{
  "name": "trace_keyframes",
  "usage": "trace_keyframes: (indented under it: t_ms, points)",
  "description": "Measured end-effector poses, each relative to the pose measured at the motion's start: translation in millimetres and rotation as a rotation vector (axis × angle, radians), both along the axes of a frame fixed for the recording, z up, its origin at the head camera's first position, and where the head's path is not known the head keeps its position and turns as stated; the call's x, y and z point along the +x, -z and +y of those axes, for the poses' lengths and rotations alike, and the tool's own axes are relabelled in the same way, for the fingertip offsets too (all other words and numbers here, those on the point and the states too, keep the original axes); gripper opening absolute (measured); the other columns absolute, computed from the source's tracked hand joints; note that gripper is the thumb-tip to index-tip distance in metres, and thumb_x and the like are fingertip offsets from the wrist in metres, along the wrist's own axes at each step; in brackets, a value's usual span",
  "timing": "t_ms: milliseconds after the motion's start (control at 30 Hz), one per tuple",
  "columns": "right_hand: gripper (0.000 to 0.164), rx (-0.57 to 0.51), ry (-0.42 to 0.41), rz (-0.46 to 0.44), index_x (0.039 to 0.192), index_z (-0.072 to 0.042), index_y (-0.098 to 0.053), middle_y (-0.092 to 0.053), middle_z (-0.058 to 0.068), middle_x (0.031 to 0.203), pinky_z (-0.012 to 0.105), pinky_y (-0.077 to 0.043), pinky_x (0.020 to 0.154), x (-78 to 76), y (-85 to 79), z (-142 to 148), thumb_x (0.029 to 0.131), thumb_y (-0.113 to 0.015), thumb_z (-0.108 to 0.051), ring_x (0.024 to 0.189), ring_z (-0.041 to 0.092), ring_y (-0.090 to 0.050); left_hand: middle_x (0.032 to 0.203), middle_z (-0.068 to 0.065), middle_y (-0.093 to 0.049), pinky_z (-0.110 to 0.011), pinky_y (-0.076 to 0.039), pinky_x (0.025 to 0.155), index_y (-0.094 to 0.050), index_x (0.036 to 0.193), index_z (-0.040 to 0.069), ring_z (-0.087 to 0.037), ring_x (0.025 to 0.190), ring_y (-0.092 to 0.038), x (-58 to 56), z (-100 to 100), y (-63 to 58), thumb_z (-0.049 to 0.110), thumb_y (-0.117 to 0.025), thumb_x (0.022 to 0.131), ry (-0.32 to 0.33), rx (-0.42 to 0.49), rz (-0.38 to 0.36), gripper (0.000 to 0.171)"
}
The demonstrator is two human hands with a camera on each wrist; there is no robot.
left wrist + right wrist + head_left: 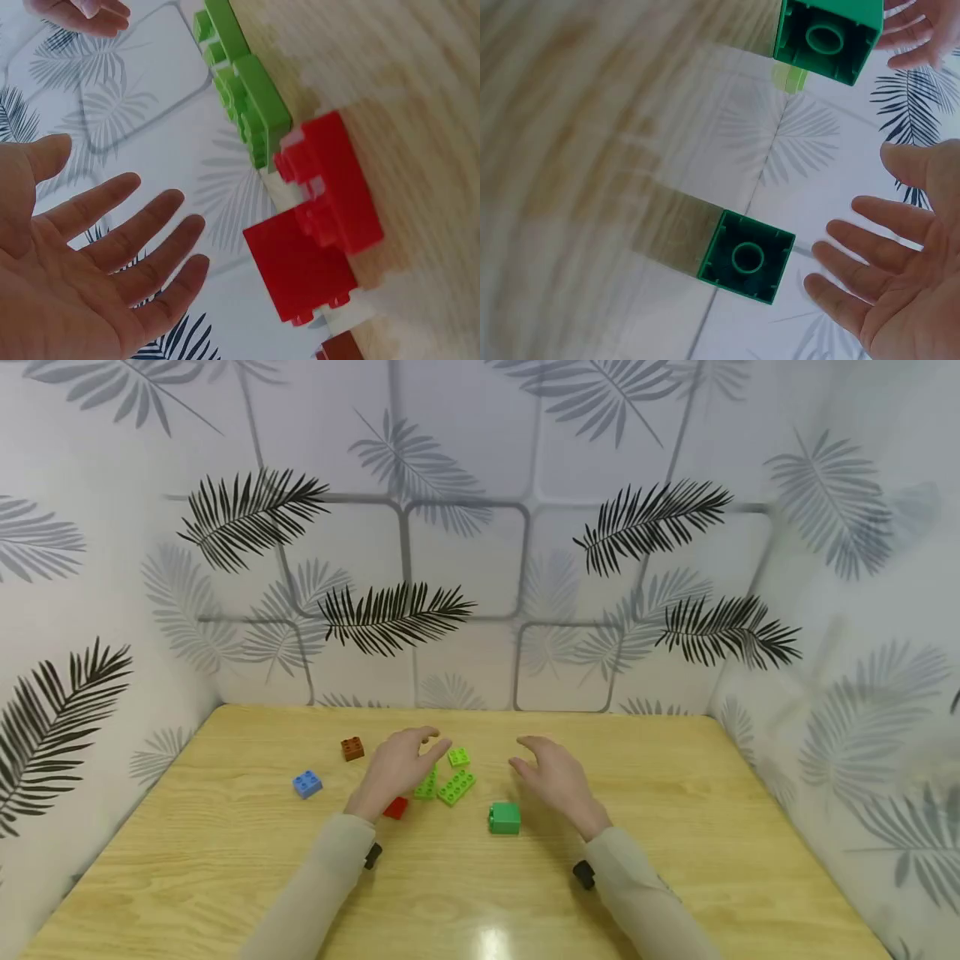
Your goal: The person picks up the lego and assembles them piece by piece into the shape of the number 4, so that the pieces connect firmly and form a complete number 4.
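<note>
My left hand hovers over the left group of toy building bricks, palm inward, fingers apart and holding nothing. Beneath it lies a red brick, partly covered; the left wrist view shows two red bricks, one nearer and one behind. Light green bricks lie just right of that hand. My right hand is likewise raised and relaxed, with nothing in its fingers. A darker green brick lies to its left. In the right wrist view, two dark green bricks show their hollow undersides.
A blue brick and a brown brick lie farther left on the wooden table. A small lime brick sits between the hands, toward the back. Leaf-patterned wall covering borders the table's back and sides.
</note>
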State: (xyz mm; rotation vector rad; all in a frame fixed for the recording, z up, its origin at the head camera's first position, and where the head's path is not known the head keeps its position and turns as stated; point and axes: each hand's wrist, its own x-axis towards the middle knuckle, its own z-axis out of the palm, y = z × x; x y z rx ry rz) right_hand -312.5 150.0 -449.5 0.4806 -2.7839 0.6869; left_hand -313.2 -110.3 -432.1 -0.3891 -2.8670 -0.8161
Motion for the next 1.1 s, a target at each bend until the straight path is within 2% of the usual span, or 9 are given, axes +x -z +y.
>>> trace_keyframes:
  t_ms: [100, 233, 400, 533, 667, 800, 900, 967, 1100]
  points:
    - [0.040, -0.093, 0.014, -0.004, 0.128, -0.004, -0.064, -0.066, 0.015, 0.126, 0.048, -0.053, 0.092, -0.8, -1.7, 6.0, 0.096, -0.064, -0.028, 0.113, 0.033, -0.064, 0.123, -0.011, -0.067, -0.049, -0.052, 0.092, -0.064, 0.128, 0.012, -0.030, 0.112, -0.063, 3.1, 2.7, 0.2, 0.043, -0.054, 0.100, 0.025, 0.101, -0.020, 0.043]
    - [0.033, -0.181, 0.026, -0.012, 0.121, -0.003, -0.068, -0.070, 0.015, 0.116, 0.042, -0.056, 0.079, -1.6, -3.1, 14.9, 0.094, -0.067, -0.022, 0.097, 0.030, -0.068, 0.112, -0.009, -0.070, -0.044, -0.054, 0.087, -0.069, 0.117, 0.009, -0.026, 0.104, -0.064, 6.9, 8.6, 3.7, 0.029, -0.063, 0.097, 0.044, 0.187, -0.047, 0.030]
    - [0.031, -0.261, 0.040, -0.105, 0.120, -0.003, -0.068, -0.067, 0.018, 0.118, 0.030, -0.051, 0.061, -4.4, -2.1, 29.7, 0.093, -0.068, -0.019, 0.079, 0.022, -0.062, 0.106, -0.005, -0.070, -0.037, -0.054, 0.082, -0.070, 0.113, 0.006, -0.019, 0.094, -0.064, 7.3, 16.3, 9.8, 0.021, -0.067, 0.094, 0.105, 0.283, -0.138, 0.024]
    - [0.038, -0.281, 0.035, -0.173, 0.126, 0.000, -0.063, -0.059, 0.024, 0.126, 0.035, -0.052, 0.066, -4.8, 0.5, 42.5, 0.094, -0.067, -0.019, 0.086, 0.028, -0.061, 0.105, -0.004, -0.070, -0.038, -0.054, 0.085, -0.070, 0.113, 0.006, -0.019, 0.096, -0.064, 8.8, 23.4, 13.4, 0.021, -0.067, 0.094, 0.176, 0.314, -0.204, 0.024]
    - [0.042, -0.314, 0.042, -0.260, 0.130, -0.001, -0.060, -0.055, 0.025, 0.130, 0.040, -0.054, 0.076, -3.2, 4.6, 53.0, 0.094, -0.066, -0.022, 0.101, 0.035, -0.059, 0.105, -0.005, -0.070, -0.039, -0.053, 0.088, -0.070, 0.114, 0.006, -0.019, 0.097, -0.064, 11.3, 29.7, 17.1, 0.022, -0.067, 0.094, 0.235, 0.283, -0.249, 0.026]
    - [0.043, -0.364, 0.056, -0.352, 0.132, -0.004, -0.059, -0.054, 0.023, 0.133, 0.040, -0.054, 0.080, -3.8, 8.2, 59.9, 0.095, -0.065, -0.024, 0.109, 0.037, -0.058, 0.106, -0.004, -0.069, -0.038, -0.053, 0.089, -0.069, 0.116, 0.008, -0.019, 0.098, -0.063, 12.6, 33.0, 18.0, 0.026, -0.067, 0.094, 0.251, 0.274, -0.301, 0.028]
    - [0.045, -0.384, 0.045, -0.396, 0.135, -0.004, -0.057, -0.053, 0.024, 0.135, 0.041, -0.054, 0.083, -5.8, 9.9, 64.3, 0.096, -0.064, -0.024, 0.114, 0.038, -0.057, 0.108, -0.005, -0.068, -0.038, -0.055, 0.084, -0.067, 0.119, 0.008, -0.021, 0.097, -0.063, 12.6, 33.2, 18.0, 0.027, -0.067, 0.094, 0.269, 0.323, -0.369, 0.031]
    - [0.046, -0.399, 0.042, -0.421, 0.136, -0.004, -0.056, -0.053, 0.023, 0.137, 0.038, -0.054, 0.083, -7.2, 10.1, 66.5, 0.095, -0.065, -0.024, 0.113, 0.037, -0.058, 0.109, -0.007, -0.067, -0.038, -0.056, 0.080, -0.066, 0.121, 0.006, -0.024, 0.096, -0.064, 12.2, 32.5, 18.3, 0.027, -0.067, 0.094, 0.298, 0.377, -0.423, 0.034]
    - [0.050, -0.469, 0.009, -0.508, 0.138, 0.000, -0.052, -0.050, 0.027, 0.139, 0.034, -0.054, 0.071, -10.5, 10.9, 69.7, 0.095, -0.066, -0.022, 0.096, 0.031, -0.063, 0.110, -0.011, -0.066, -0.040, -0.058, 0.076, -0.062, 0.124, 0.002, -0.029, 0.095, -0.066, 10.8, 31.6, 19.2, 0.023, -0.068, 0.094, 0.354, 0.458, -0.515, 0.037]
